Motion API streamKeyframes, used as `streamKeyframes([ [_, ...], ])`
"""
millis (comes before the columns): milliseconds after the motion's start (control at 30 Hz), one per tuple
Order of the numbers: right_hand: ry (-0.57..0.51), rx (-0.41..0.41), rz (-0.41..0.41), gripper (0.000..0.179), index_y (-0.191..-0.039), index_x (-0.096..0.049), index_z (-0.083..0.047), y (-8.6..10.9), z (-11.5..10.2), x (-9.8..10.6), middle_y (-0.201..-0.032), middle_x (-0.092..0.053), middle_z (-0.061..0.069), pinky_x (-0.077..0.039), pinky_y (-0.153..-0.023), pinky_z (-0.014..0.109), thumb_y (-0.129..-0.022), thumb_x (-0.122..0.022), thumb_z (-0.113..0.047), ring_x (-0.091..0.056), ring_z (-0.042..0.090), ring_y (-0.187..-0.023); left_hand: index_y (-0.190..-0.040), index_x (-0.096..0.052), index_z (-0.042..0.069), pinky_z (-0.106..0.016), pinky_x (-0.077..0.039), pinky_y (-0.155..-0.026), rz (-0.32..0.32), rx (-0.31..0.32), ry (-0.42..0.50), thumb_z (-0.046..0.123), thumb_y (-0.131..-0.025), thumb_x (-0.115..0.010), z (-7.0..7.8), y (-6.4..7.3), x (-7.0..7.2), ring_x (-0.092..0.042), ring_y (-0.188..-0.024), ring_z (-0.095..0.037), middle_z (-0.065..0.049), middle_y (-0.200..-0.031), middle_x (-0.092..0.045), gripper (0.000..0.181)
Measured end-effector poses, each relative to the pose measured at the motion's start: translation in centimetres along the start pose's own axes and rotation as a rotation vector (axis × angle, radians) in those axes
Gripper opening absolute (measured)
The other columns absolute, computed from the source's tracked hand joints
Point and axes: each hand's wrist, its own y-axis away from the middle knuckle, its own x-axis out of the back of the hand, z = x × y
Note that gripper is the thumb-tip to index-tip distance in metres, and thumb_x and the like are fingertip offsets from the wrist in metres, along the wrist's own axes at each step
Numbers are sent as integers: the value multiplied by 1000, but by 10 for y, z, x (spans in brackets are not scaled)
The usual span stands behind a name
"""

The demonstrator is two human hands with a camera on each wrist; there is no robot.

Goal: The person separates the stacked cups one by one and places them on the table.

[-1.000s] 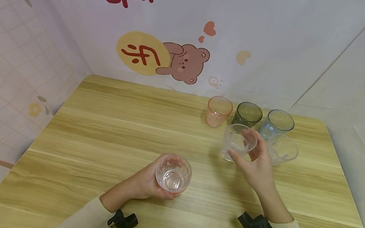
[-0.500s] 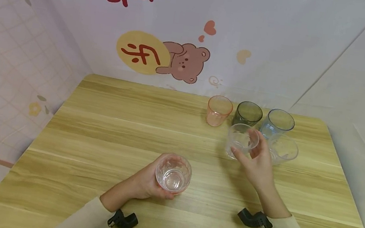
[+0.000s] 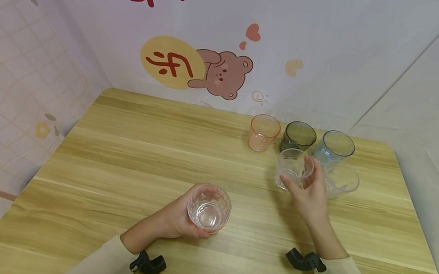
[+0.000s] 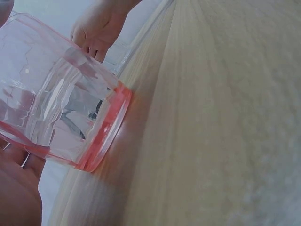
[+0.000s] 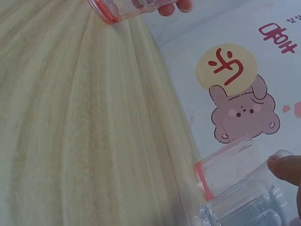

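Note:
In the head view my left hand (image 3: 187, 219) holds a tumbler (image 3: 209, 208) above the table. Its wall looks clear and its base is pink; in the left wrist view a clear glass (image 4: 59, 94) seems nested inside the pink-based one (image 4: 110, 127). My right hand (image 3: 312, 199) grips a clear glass (image 3: 294, 168) with thumb and fingers around its side. That glass is upright, just in front of a dark grey-green glass (image 3: 299, 135); whether its base touches the table cannot be told. The right thumb (image 5: 284, 168) shows at the right wrist view's edge.
Along the back stand a pink glass (image 3: 261, 138), the grey-green one and a blue glass (image 3: 335, 146). Another clear glass (image 3: 342, 177) stands right of my right hand, partly behind it. White printed cloth (image 3: 320, 53) rises behind the wooden table (image 3: 138, 144).
My right hand has shifted the clear glass a little to the right and slightly toward the back row. The left hand and its tumbler have stayed in place.

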Motion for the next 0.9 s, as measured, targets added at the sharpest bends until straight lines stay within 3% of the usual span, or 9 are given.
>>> streamKeyframes([
  [567, -96, -57, 32, 99, -169, -15, 0, -6, 9, -1, -176, -26, 20, -30, -133, 55, -96, -81, -5, -31, 38, -162, -152, -41, 3, -28, -47, -117, 6, 13, 9, -7, -73, -93, -2, -1, 0, -58, -136, -15, -21, -152, -55, 95],
  [900, -97, -72, 24, 104, -171, -8, 1, -3, 10, 0, -177, -21, 25, -24, -134, 54, -97, -80, -7, -25, 39, -164, -152, -41, 2, -28, -48, -117, 1, 0, 18, -9, -72, -93, -5, -1, 0, -58, -135, -15, -21, -152, -54, 96],
])
